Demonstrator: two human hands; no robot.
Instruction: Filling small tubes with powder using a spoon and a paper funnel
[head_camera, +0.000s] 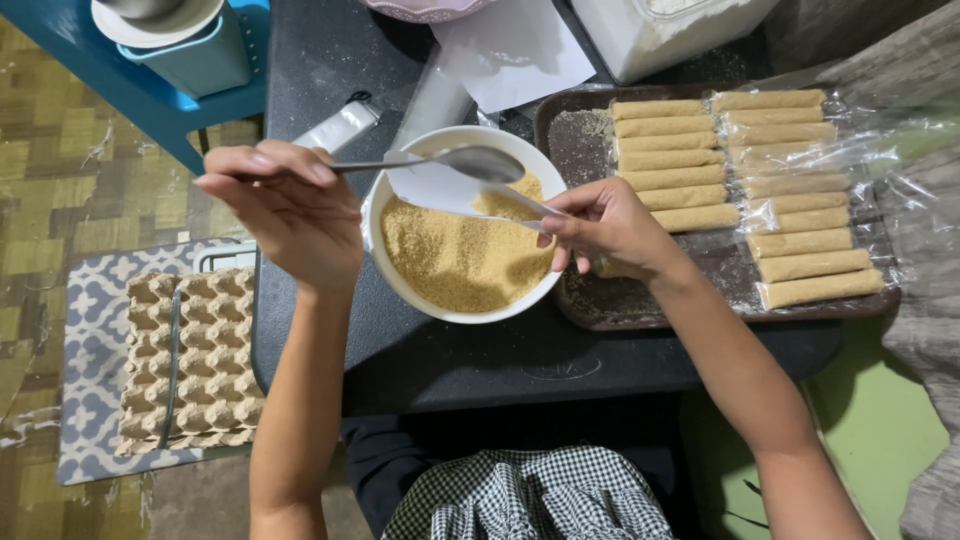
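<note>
A white bowl (392, 190) filled with golden crumbs (455, 255) stands on the dark table. My left hand (290, 205) grips a metal spoon (478, 162) by the handle, with its bowl held over the far rim. My right hand (610, 230) pinches a piece of white paper (435, 187) that is bent like a scoop and dips into the crumbs. A dark tray (590, 140) to the right carries two columns of crumb-coated rolls (668, 160), the right column wrapped in clear plastic (800, 190).
Egg cartons (190, 360) lie on a patterned mat on the floor at left. A blue stool (150, 90) holds a pale container. A sheet of paper (515, 50) and a clear flour tub (670, 30) sit at the table's far edge.
</note>
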